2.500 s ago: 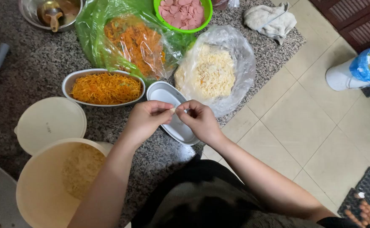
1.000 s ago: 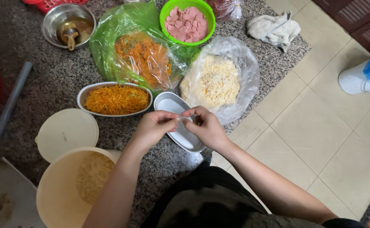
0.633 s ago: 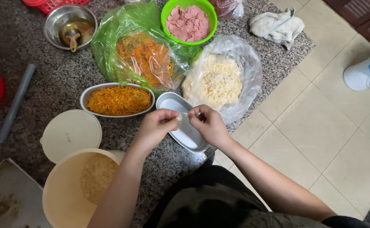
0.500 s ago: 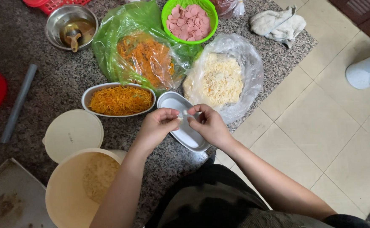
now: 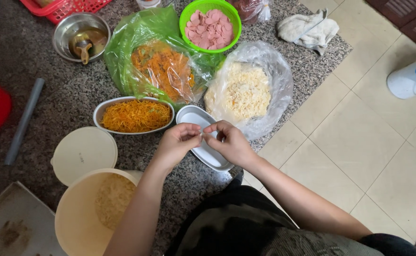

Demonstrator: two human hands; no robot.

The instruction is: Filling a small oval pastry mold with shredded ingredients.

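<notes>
Both hands meet fingertip to fingertip over the white tray [image 5: 203,142], which lies on the counter [image 5: 42,61] directly beneath them. The left hand [image 5: 177,144] and right hand [image 5: 231,142] pinch together; what they grip is too small to tell.
</notes>
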